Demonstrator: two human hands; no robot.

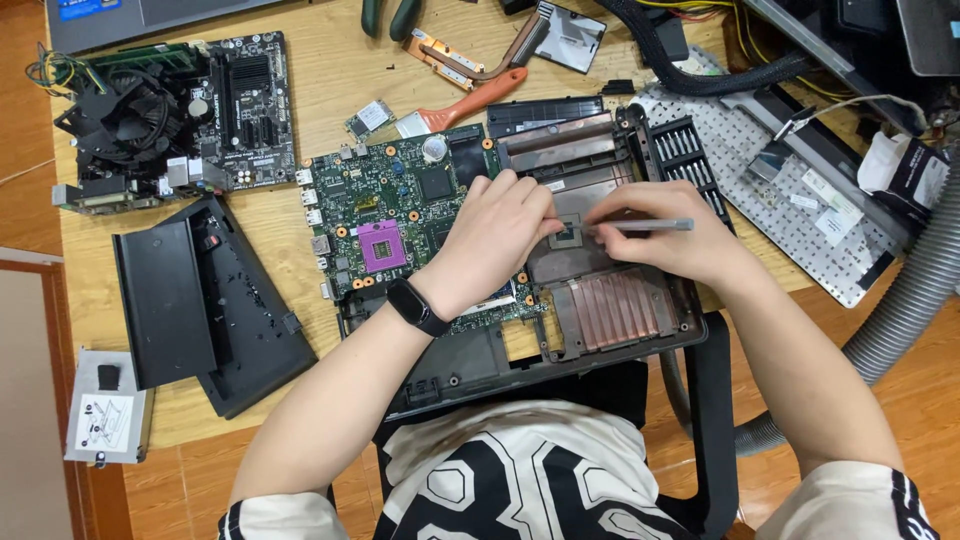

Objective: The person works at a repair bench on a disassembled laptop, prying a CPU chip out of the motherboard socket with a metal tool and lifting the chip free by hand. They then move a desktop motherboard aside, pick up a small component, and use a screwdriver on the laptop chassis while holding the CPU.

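A green laptop motherboard (pixel 385 215) with a purple socket lies in a black laptop base (pixel 450 365) at the table's front edge. My left hand (pixel 495 235), with a black band on the wrist, rests fingers-down on the board beside a small square chip (pixel 567 232). My right hand (pixel 665 235) holds a thin grey pen-like tool (pixel 645 225) with its tip at that chip. A copper heatsink with fins (pixel 615 310) sits just below the chip.
A black desktop motherboard with a fan (pixel 170 110) lies at the back left. A black laptop cover (pixel 205 305) and a drive caddy (pixel 105 410) sit left. An orange-handled brush (pixel 470 100), a white keyboard (pixel 790 190) and a grey hose (pixel 905 300) are behind and right.
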